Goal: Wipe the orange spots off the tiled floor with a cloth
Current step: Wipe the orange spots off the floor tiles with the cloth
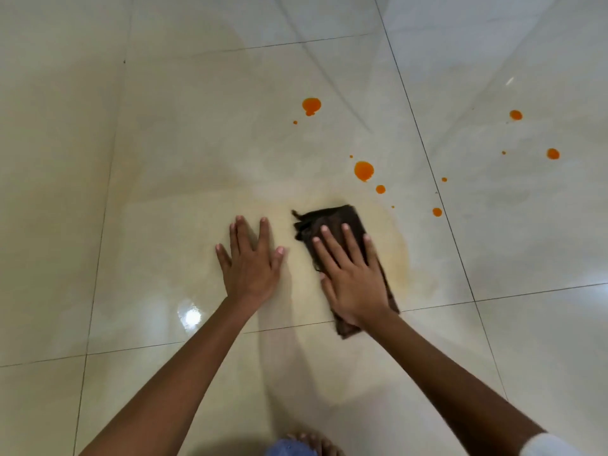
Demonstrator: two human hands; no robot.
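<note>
Although partly covered by the R hand [353, 278], dark brown cloth [332, 222] plainly visible: folded to a rough rectangle, flat on the tiled floor [164, 126], far left corner a bit frayed. R hand laid on top of cloth, palm down, fingers straight and spread, pressing, not grasping; grip released. L hand [251, 258] just left of cloth, not touching it, also palm down on bare tile w/ fingers straight and apart; nothing held. Pale yellowish smear [399, 255] on the tile around cloth, esp. at its right side. Not yet wiped: orange spots [363, 170]. Biggest one just beyond cloth's far right corner, a smaller one beside it, closer to cloth. Another large one well beyond cloth. One to the right of cloth, close to a grout line [467, 281]; two more far right of cloth, past that line. Several tiny dots between. Nearer than cloth, at bottom edge: bare foot [316, 442] w/ blue fabric [289, 448]; white sleeve [546, 444] on R arm.
</note>
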